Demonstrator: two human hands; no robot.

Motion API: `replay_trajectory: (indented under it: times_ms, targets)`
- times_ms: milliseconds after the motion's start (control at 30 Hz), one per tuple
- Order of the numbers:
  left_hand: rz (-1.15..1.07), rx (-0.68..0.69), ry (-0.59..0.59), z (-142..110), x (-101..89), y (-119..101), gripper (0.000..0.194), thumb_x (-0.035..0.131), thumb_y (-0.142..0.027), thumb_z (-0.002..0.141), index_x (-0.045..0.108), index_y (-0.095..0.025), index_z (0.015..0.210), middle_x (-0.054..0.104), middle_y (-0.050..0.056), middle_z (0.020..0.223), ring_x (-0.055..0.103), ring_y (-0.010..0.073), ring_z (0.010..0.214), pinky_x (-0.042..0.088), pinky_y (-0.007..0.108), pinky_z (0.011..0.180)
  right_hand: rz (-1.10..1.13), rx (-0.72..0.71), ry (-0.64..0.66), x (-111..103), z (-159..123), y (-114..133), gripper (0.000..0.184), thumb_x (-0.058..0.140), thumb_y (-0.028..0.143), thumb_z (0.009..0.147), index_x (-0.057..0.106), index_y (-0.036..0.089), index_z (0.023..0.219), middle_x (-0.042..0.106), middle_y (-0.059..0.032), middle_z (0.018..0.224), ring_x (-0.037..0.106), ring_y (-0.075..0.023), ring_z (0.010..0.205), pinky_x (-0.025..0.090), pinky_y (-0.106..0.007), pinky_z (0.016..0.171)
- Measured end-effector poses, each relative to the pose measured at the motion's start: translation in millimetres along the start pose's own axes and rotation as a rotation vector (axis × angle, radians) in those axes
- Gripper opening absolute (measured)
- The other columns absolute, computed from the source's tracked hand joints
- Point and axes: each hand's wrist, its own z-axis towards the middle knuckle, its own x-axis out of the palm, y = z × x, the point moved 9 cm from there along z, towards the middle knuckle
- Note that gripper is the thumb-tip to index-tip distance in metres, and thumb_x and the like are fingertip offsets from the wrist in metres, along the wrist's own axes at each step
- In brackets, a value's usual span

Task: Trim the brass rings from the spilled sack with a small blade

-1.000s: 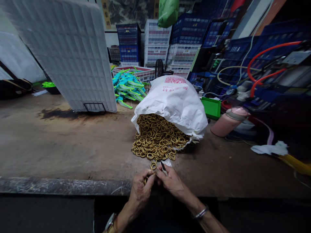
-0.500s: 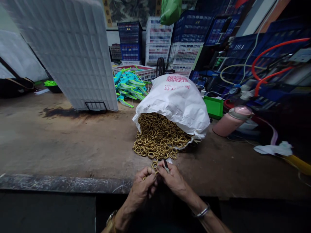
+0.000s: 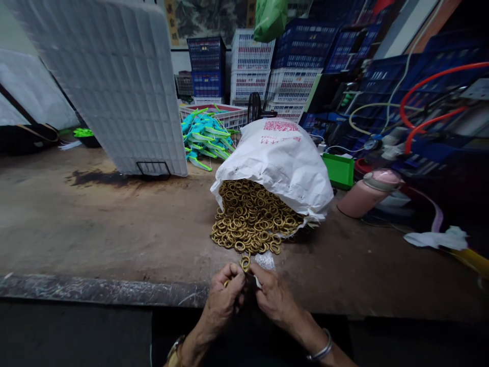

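Note:
My left hand [image 3: 226, 291] is closed, with its fingertips pinched around a brass-coloured ring [image 3: 226, 283] that shows only in part. Close beside it, my right hand [image 3: 275, 295] is closed on a small thin tool with a pale end [image 3: 257, 282]; most of the tool is hidden, and its kind cannot be made out. Just beyond the fingertips, a loose ring [image 3: 245, 263] lies at the front of a heap of rings [image 3: 244, 224]. That heap spills from the mouth of a white woven sack [image 3: 282, 163] lying on its side.
The sack rests on a worn wooden table [image 3: 114, 229]. A tall white padded panel [image 3: 114, 92] stands at left. Teal and green plastic pieces [image 3: 206, 135] lie behind. At right are a pink bottle [image 3: 367, 193], a green tray [image 3: 339, 171] and red hoses [image 3: 412, 97]. Stacked crates [image 3: 252, 66] fill the back.
My right hand has drawn slightly down and right from my left fingertips. The tool in it has turned, its dark part no longer showing. The view has shifted slightly.

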Motion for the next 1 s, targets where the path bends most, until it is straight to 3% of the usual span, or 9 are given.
replay_trajectory:
  times_ms: [233, 533, 600, 700, 800, 900, 1000]
  targets:
    - [0.047, 0.031, -0.030, 1, -0.8, -1, 0.039, 0.064, -0.051, 0.066, 0.042, -0.018, 0.064, 0.042, -0.008, 0.049, 0.031, 0.0025, 0.037, 0.023, 0.016, 0.038, -0.143, -0.007, -0.034, 1, -1, -5, 0.044, 0.034, 0.001, 0.051, 0.049, 0.020, 0.088, 0.061, -0.0027, 0.077, 0.054, -0.0156, 0.070, 0.033, -0.023, 0.062]
    - [0.213, 0.109, -0.028, -6, -0.3, -14, 0.037, 0.059, -0.049, 0.071, 0.041, -0.019, 0.060, 0.039, -0.007, 0.047, 0.032, 0.0047, 0.040, 0.024, 0.018, 0.040, -0.262, 0.089, 0.050, 8, 1, -12, 0.035, 0.037, 0.001, 0.061, 0.051, 0.019, 0.088, 0.062, -0.0023, 0.072, 0.055, -0.0152, 0.065, 0.027, -0.023, 0.055]
    - [0.251, 0.112, 0.003, -13, 3.2, -17, 0.035, 0.057, -0.047, 0.074, 0.042, -0.018, 0.060, 0.039, -0.006, 0.047, 0.033, 0.0050, 0.041, 0.026, 0.018, 0.042, -0.330, 0.155, 0.049, 5, 3, -24, 0.034, 0.039, 0.002, 0.064, 0.052, 0.019, 0.090, 0.063, -0.0038, 0.072, 0.056, -0.0160, 0.065, 0.026, -0.024, 0.055]
    - [0.297, 0.077, 0.142, -29, 14.3, -16, 0.032, 0.057, -0.045, 0.074, 0.046, -0.017, 0.062, 0.045, -0.004, 0.052, 0.037, 0.0055, 0.042, 0.028, 0.018, 0.042, -0.404, 0.293, -0.006, -12, 3, -51, 0.030, 0.038, 0.003, 0.070, 0.055, 0.018, 0.091, 0.064, -0.0053, 0.069, 0.057, -0.0167, 0.062, 0.026, -0.024, 0.053]
    - [0.276, -0.090, 0.235, -42, 9.3, 2, 0.034, 0.058, -0.049, 0.070, 0.044, -0.019, 0.065, 0.049, -0.003, 0.052, 0.036, 0.0052, 0.039, 0.024, 0.017, 0.038, -0.389, 0.330, -0.147, -39, 4, -68, 0.025, 0.039, 0.007, 0.074, 0.055, 0.018, 0.090, 0.065, -0.0055, 0.071, 0.058, -0.0169, 0.065, 0.029, -0.024, 0.056]
    - [0.310, -0.301, 0.219, -49, -21.1, 38, 0.035, 0.059, -0.052, 0.067, 0.044, -0.020, 0.066, 0.050, -0.004, 0.051, 0.032, 0.0041, 0.034, 0.020, 0.016, 0.034, -0.367, 0.361, -0.295, -62, 4, -83, 0.020, 0.040, 0.013, 0.078, 0.054, 0.018, 0.092, 0.065, -0.0059, 0.075, 0.059, -0.0177, 0.069, 0.031, -0.024, 0.058]
    - [0.262, -0.417, 0.225, -52, -52.3, 80, 0.039, 0.065, -0.052, 0.059, 0.044, -0.019, 0.060, 0.047, -0.005, 0.043, 0.033, 0.0045, 0.032, 0.019, 0.016, 0.034, -0.356, 0.416, -0.338, -68, 6, -96, 0.018, 0.040, 0.024, 0.084, 0.054, 0.018, 0.094, 0.066, -0.0057, 0.075, 0.060, -0.0184, 0.069, 0.032, -0.024, 0.057]
